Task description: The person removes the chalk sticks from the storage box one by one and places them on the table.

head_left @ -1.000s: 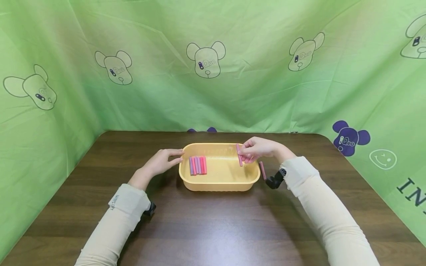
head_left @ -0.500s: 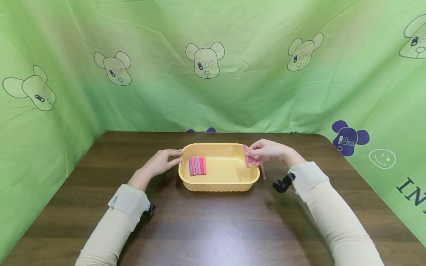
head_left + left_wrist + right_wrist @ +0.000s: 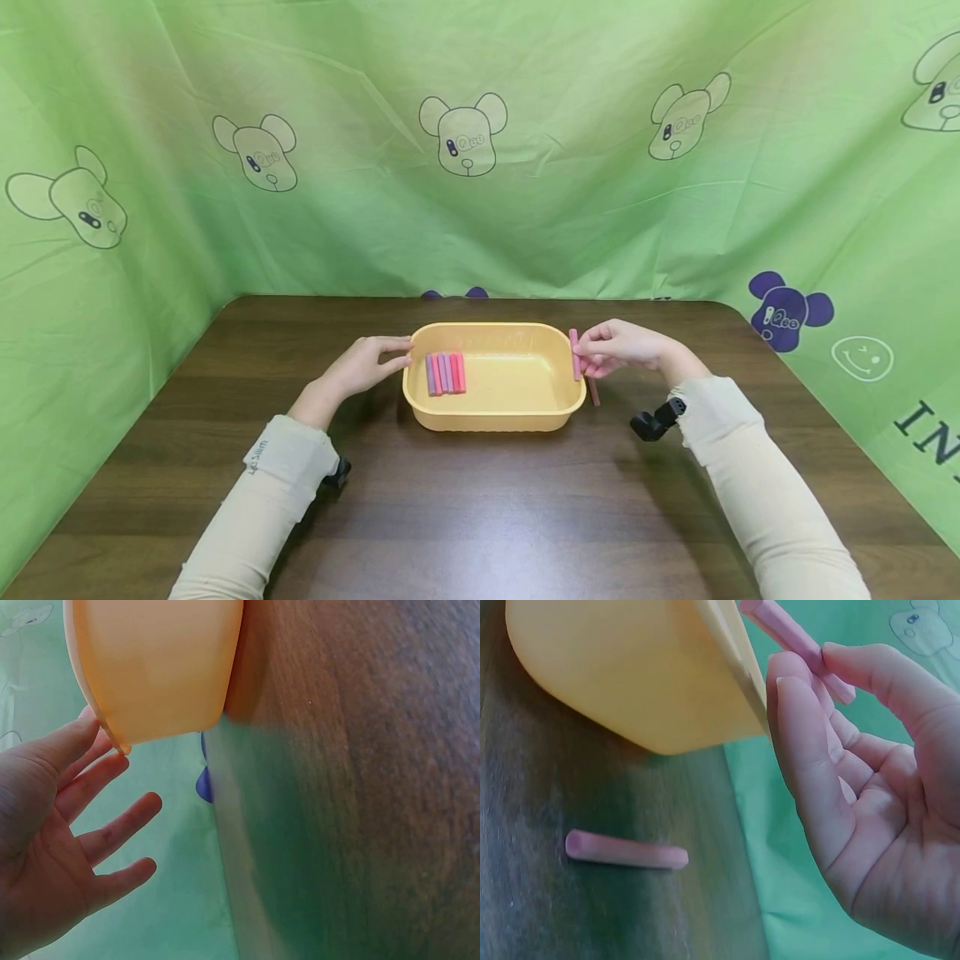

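Observation:
A yellow plastic basin [image 3: 495, 422] stands on the table. Several pink and purple chalk sticks [image 3: 446, 373] lie side by side at its left end. My left hand [image 3: 363, 364] touches the basin's left rim, fingers mostly straight; in the left wrist view, the lower fingers [image 3: 124, 829] are spread away from it. My right hand [image 3: 615, 346] pinches a pink chalk stick [image 3: 575, 354] between thumb and fingertips, above the basin's right rim. Another pink chalk stick [image 3: 626, 851] lies on the table just outside the basin's right end, partly covered by the rim in the head view.
The brown wooden table [image 3: 480, 508] runs back to a green printed curtain [image 3: 360, 242]. A black wrist camera [image 3: 657, 419] hangs under the right sleeve, with another [image 3: 337, 473] under the left one.
My right hand has moved right with the pink chalk stick, from over the basin's inside to over its right rim. My left hand has stayed at the left rim.

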Available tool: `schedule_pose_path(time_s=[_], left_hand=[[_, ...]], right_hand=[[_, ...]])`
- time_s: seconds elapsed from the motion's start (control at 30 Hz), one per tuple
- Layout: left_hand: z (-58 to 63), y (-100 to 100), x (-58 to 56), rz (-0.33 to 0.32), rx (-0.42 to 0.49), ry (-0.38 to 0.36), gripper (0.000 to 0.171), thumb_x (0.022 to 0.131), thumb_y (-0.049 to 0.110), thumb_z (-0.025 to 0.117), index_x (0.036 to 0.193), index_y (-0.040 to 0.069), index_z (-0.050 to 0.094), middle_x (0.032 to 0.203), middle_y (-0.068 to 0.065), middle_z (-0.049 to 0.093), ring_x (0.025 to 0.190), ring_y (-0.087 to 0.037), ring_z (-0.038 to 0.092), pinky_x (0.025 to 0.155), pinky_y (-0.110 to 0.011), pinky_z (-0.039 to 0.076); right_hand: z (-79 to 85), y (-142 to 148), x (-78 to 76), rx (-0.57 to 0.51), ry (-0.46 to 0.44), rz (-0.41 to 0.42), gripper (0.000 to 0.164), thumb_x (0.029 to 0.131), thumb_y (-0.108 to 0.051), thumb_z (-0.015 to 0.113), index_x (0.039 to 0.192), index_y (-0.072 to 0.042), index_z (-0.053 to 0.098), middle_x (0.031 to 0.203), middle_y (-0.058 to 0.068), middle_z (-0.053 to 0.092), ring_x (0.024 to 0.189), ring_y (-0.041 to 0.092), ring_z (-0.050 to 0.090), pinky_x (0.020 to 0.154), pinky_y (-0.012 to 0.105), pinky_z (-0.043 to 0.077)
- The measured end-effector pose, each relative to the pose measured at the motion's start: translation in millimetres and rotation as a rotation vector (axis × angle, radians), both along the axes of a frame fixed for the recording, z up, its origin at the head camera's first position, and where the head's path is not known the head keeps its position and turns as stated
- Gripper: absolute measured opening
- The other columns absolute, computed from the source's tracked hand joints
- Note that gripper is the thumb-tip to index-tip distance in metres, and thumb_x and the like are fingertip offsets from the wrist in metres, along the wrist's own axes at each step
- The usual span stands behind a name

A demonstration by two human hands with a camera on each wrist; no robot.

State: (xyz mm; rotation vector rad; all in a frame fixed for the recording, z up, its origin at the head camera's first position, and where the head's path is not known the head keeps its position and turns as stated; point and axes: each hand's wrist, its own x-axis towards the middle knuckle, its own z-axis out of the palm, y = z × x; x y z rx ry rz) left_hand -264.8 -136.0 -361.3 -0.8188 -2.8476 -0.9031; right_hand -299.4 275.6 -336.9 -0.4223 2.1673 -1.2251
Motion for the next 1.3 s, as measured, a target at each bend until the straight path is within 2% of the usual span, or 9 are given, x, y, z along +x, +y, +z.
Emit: schedule_pose_path(time_s=[0.3, 0.5, 0.67, 0.7, 0.8, 0.9, 0.93, 1.03, 1.3], left_hand=[[1.4, 0, 1.4, 0.004, 0.004, 0.001, 0.037, 0.09, 0.015, 0.061, 0.123, -0.002, 0.06, 0.128, -0.019, 0.058, 0.123, -0.034, 0.052, 0.106, -0.046, 0.04], [1.0, 0, 0.7, 0.008, -0.002, -0.008, 0.037, 0.091, 0.016, 0.06, 0.124, -0.002, 0.059, 0.128, -0.018, 0.058, 0.124, -0.034, 0.052, 0.106, -0.046, 0.04], [-0.8, -2, -0.3, -0.017, 0.041, -0.004, 0.038, 0.09, 0.018, 0.061, 0.123, -0.001, 0.06, 0.128, -0.019, 0.058, 0.123, -0.035, 0.052, 0.106, -0.047, 0.04], [-5.8, -5, -4.4, -0.031, 0.053, 0.017, 0.038, 0.091, 0.022, 0.061, 0.123, 0.002, 0.061, 0.128, -0.017, 0.059, 0.123, -0.032, 0.053, 0.105, -0.044, 0.042], [-6.3, -6, -4.9, -0.041, 0.062, 0.023, 0.039, 0.091, 0.026, 0.06, 0.123, 0.003, 0.061, 0.127, -0.017, 0.06, 0.122, -0.032, 0.054, 0.104, -0.044, 0.043], [-6.9, -5, -5.9, -0.033, 0.057, 0.014, 0.039, 0.091, 0.024, 0.06, 0.124, 0.003, 0.061, 0.128, -0.017, 0.059, 0.123, -0.032, 0.053, 0.105, -0.044, 0.042], [-2.0, -3, -2.1, -0.021, 0.048, -0.006, 0.038, 0.09, 0.02, 0.061, 0.123, 0.0, 0.06, 0.128, -0.018, 0.058, 0.124, -0.035, 0.052, 0.105, -0.048, 0.04], [-0.9, -1, -1.7, 0.0, 0.027, -0.013, 0.038, 0.09, 0.016, 0.06, 0.124, -0.001, 0.059, 0.129, -0.018, 0.058, 0.124, -0.034, 0.051, 0.107, -0.047, 0.039], [0.1, 0, -0.9, 0.012, 0.011, -0.023, 0.039, 0.09, 0.017, 0.061, 0.124, -0.001, 0.059, 0.13, -0.017, 0.057, 0.125, -0.032, 0.051, 0.107, -0.045, 0.039]], right_hand=[[-8.3, 16, 0.4, -0.037, -0.041, -0.008, 0.017, 0.096, -0.018, 0.049, 0.091, -0.007, 0.062, 0.078, -0.003, 0.068, 0.072, 0.004, 0.064, 0.072, 0.023, 0.057], [-12.1, 28, 2.1, -0.023, -0.04, -0.03, 0.018, 0.096, -0.018, 0.049, 0.095, -0.005, 0.061, 0.076, -0.004, 0.067, 0.072, 0.004, 0.064, 0.072, 0.023, 0.057], [-18.5, 37, 2.6, -0.031, -0.062, -0.043, 0.016, 0.096, -0.018, 0.05, 0.091, -0.008, 0.062, 0.073, -0.006, 0.067, 0.071, 0.004, 0.064, 0.072, 0.024, 0.058], [-20.3, 39, 2.4, -0.032, -0.073, -0.049, 0.016, 0.096, -0.018, 0.05, 0.09, -0.009, 0.061, 0.073, -0.006, 0.066, 0.071, 0.004, 0.064, 0.072, 0.024, 0.058], [-25.6, 44, 1.7, -0.042, -0.102, -0.057, 0.015, 0.096, -0.017, 0.049, 0.09, -0.01, 0.061, 0.073, -0.006, 0.066, 0.071, 0.004, 0.064, 0.072, 0.023, 0.057], [-31.4, 49, -0.5, -0.038, -0.119, -0.059, 0.015, 0.096, -0.017, 0.049, 0.089, -0.012, 0.061, 0.076, -0.005, 0.067, 0.071, 0.003, 0.064, 0.071, 0.022, 0.057], [-33.2, 50, -1.4, -0.036, -0.124, -0.056, 0.015, 0.096, -0.018, 0.05, 0.089, -0.012, 0.062, 0.077, -0.005, 0.068, 0.071, 0.003, 0.064, 0.071, 0.021, 0.057], [-38.7, 54, -4.2, -0.028, -0.142, -0.053, 0.015, 0.096, -0.018, 0.051, 0.088, -0.013, 0.063, 0.079, -0.005, 0.068, 0.071, 0.003, 0.064, 0.071, 0.02, 0.057], [-47.3, 54, -5.9, 0.03, -0.167, -0.081, 0.013, 0.094, -0.019, 0.054, 0.089, -0.011, 0.063, 0.078, -0.004, 0.066, 0.069, 0.004, 0.064, 0.068, 0.019, 0.056]])
